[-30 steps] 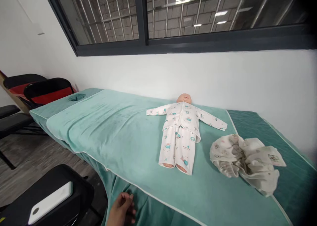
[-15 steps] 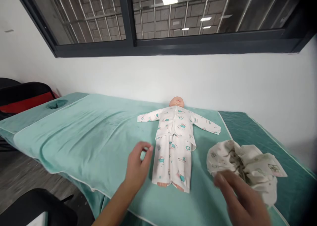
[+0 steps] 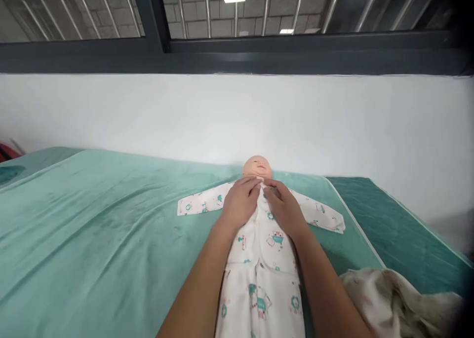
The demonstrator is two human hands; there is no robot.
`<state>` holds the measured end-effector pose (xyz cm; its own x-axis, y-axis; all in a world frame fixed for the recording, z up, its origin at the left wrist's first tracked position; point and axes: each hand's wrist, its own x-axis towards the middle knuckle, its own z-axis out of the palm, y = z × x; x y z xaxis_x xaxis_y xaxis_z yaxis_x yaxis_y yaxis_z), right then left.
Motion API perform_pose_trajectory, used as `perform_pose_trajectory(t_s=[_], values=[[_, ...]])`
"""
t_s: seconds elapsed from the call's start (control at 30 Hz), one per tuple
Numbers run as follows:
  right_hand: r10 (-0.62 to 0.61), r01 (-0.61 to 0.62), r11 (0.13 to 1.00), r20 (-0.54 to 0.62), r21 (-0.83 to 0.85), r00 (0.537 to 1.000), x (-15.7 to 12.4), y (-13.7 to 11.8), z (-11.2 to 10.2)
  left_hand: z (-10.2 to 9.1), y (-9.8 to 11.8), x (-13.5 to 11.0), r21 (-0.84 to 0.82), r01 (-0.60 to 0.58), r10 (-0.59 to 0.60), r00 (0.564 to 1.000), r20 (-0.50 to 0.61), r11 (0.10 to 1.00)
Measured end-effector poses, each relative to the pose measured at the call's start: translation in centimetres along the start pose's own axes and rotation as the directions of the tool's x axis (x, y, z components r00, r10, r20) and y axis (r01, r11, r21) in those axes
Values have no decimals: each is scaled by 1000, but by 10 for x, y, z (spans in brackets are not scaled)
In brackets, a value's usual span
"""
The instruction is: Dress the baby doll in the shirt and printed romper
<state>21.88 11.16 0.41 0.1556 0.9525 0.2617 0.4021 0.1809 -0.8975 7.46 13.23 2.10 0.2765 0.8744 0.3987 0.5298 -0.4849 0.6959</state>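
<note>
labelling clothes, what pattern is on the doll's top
White top with small, mostly teal prints; head view.

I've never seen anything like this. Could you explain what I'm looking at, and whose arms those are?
There is no machine here: these are a person's two bare hands, seen from a camera worn on that person's head, looking forward and down. A doll with a smooth, flesh-coloured head lies face up on a soft, light green cloth cover. It is dressed in a white long-sleeved jacket with teal print and matching white printed trousers. The left hand and right hand rest side by side on the jacket near its neck; whether the fingers pinch the fabric is hard to tell. At lower right is a crumpled off-white cloth, touched by neither hand. Behind is a white wall below a dark-framed window.
</note>
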Motion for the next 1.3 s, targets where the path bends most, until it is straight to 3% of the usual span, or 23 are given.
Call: perform_pose_trajectory(t_s=[0.17,0.33,0.87,1.3], values=[[-72,74,995,18,-73,997,-8,-4,6,0,-6,-6,-60,70,-72,996,-45,996],[-36,36,996,9,-82,999,-6,-7,7,-1,-7,-3,-61,109,-113,992,-57,992],[-34,34,998,-5,-59,999,-6,-4,7,-1,-4,-2,-61,74,-77,995,-58,995],[-102,102,994,3,-42,995,-5,-1,7,-1,-5,-2,-41,56,-57,998,-28,998]])
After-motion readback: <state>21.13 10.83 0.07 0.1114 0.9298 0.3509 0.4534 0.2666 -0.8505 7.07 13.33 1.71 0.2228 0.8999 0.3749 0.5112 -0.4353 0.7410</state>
